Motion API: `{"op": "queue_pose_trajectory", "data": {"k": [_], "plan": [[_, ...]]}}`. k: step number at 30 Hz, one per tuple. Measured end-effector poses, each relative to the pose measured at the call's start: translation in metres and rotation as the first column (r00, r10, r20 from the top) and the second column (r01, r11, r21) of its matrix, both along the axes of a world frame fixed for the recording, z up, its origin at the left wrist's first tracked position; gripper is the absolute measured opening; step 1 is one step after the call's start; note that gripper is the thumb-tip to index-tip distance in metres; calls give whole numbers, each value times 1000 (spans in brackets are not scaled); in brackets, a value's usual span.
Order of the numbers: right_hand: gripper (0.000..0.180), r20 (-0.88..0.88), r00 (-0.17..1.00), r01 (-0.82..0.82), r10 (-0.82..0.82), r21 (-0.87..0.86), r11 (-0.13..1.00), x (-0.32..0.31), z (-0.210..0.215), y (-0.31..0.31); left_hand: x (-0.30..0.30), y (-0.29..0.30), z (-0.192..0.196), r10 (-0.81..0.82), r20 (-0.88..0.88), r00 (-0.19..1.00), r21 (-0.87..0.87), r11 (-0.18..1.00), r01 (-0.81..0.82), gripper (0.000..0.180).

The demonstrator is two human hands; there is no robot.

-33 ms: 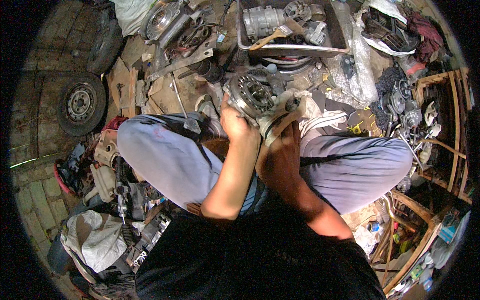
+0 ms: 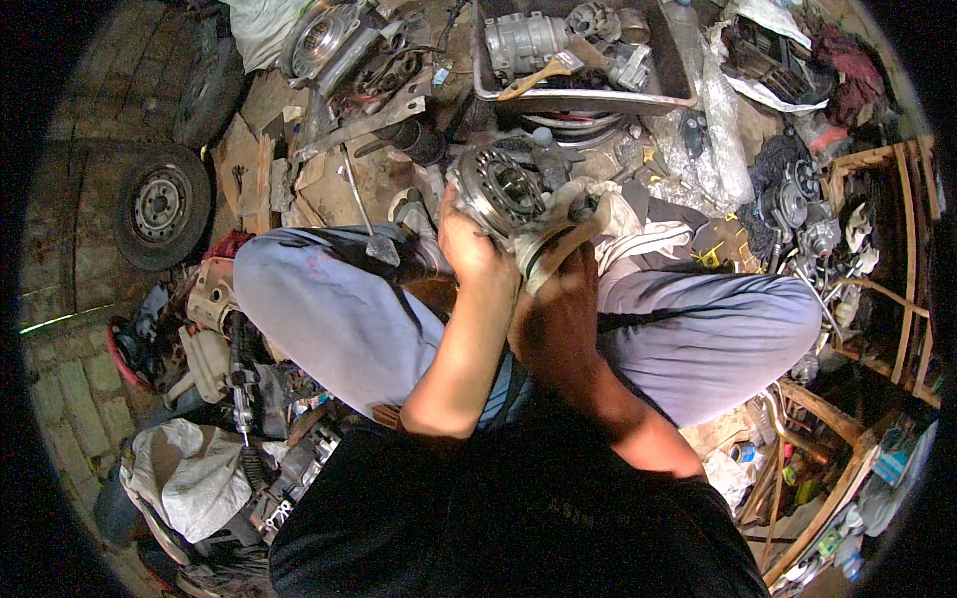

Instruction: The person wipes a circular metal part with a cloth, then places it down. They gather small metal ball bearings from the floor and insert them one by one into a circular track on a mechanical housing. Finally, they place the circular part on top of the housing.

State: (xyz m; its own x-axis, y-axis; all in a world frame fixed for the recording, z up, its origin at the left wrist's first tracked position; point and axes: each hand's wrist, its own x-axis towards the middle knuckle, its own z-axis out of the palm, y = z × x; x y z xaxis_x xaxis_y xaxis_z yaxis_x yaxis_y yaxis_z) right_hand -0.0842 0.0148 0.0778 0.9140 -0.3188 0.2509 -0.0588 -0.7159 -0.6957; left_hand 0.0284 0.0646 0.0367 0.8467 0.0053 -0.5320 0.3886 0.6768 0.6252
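Note:
A round, shiny metal machine part (image 2: 500, 189), with a ring of openings around a hollow centre, is held up in front of my crossed legs. My left hand (image 2: 469, 247) grips its near left side, thumb up along the rim. My right hand (image 2: 560, 284) is closed below its right side, its fingers mostly in shadow. Between the right hand and the metal there is a pale, dirty rag (image 2: 546, 251), bunched against the part's lower right. The right fingertips are hidden behind the rag.
Ahead stands a grey metal tray (image 2: 598, 98) holding a paintbrush (image 2: 541, 76) and metal parts. A long-handled tool (image 2: 367, 214) lies by my left knee. Left is a wheel with a tyre (image 2: 164, 207); right, a wooden rack (image 2: 897, 269) and piled parts. Bubble wrap (image 2: 720, 159) lies ahead right.

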Motion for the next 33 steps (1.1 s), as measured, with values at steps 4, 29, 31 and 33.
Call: {"op": "queue_pose_trajectory", "data": {"k": [4,29,31,33], "plan": [[56,-64,998,-15,12,-41,999,1,10,4,0,-1,-2,75,20,997,323,943,-77,33],[42,111,993,-62,47,137,989,2,42,-6,-12,-6,16,-127,519,845,590,769,-247,31],[41,130,990,-73,49,186,980,2,43,-9,-11,-7,11,-115,493,863,573,789,-221,31],[41,134,989,-74,55,145,987,2,48,-10,-9,-4,7,-143,489,860,614,757,-223,31]]}}
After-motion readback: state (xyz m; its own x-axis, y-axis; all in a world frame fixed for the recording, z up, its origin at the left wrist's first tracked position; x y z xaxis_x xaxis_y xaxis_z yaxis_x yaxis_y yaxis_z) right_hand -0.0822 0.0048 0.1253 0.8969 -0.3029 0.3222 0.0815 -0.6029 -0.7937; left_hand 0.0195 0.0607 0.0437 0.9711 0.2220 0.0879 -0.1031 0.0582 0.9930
